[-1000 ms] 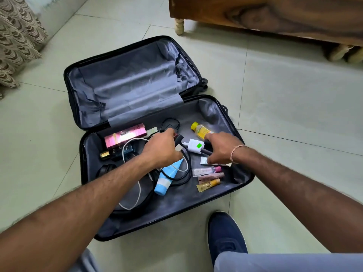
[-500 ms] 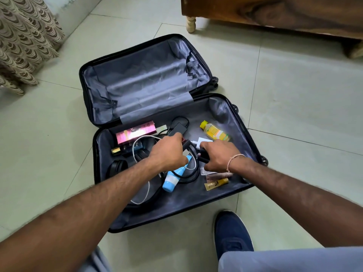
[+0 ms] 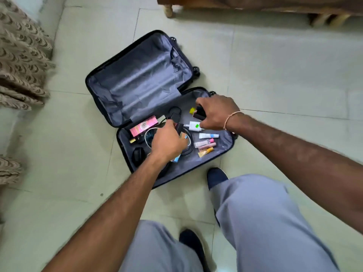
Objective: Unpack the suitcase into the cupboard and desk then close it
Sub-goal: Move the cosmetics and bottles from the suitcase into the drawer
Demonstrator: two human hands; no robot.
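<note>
Suitcase (image 3: 92, 83) black shell, grey lining. Pink box (image 3: 143, 126) inside, white charger (image 3: 194, 126) w/ green sticker, yellow cap bottle (image 3: 192, 110), white cable (image 3: 148, 134). Floor (image 3: 275, 75) pale green tile. Curtain (image 3: 21, 55) far left beige, scallop pattern. Trousers (image 3: 265, 222) light grey, shoes (image 3: 216, 176) navy.

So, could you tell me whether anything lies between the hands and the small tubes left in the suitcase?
Nothing visible does. The tubes lie uncovered on the lining of the open suitcase, between the left hand and right hand.
</note>
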